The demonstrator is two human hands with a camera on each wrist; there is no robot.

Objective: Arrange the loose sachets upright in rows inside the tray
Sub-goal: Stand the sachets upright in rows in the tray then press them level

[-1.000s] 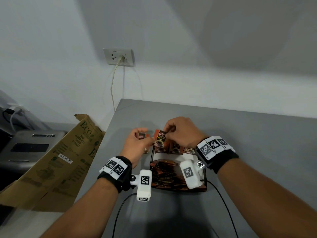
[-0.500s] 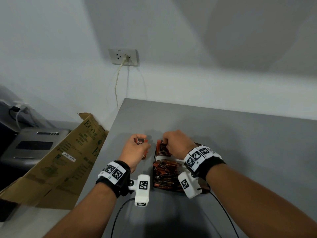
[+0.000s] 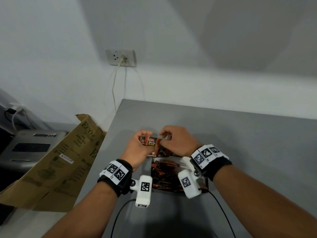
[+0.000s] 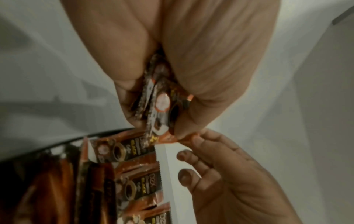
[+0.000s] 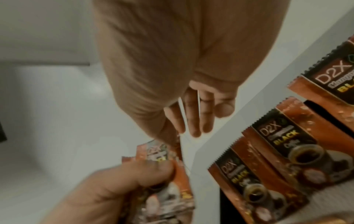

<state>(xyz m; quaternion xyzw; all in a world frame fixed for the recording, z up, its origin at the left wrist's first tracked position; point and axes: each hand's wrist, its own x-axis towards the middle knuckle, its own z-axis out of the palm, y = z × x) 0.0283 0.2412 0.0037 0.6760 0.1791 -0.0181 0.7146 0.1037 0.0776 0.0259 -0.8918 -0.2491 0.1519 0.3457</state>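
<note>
Sachets of D2X black coffee are the business here, and going left to right: a flattened cardboard box (image 3: 51,162) leans off the left edge of the grey table (image 3: 240,134), clear of the work. Next, the left hand (image 3: 137,150) holds a small bunch of sachets (image 3: 148,142) upright above the table, thumb and fingers (image 4: 132,84) curled round the bunch. Just to its right, the right hand (image 3: 175,143) pinches the outer sachet's edge between thumb and forefinger, its other fingers (image 5: 193,115) hanging loose. Below and right of both hands sits the tray (image 3: 205,183), with a row of standing sachets (image 5: 283,153) along its far side and a heap of loose sachets (image 3: 164,170) lying flat nearer the person. The step in hand looks like squaring up the bunch before it goes in. It would pay to align the bottom edges first, keep every printed face turned the same way, and lower the bunch tight against the standing row, so the slippery packets prop each other rather than fan out or topple.
</note>
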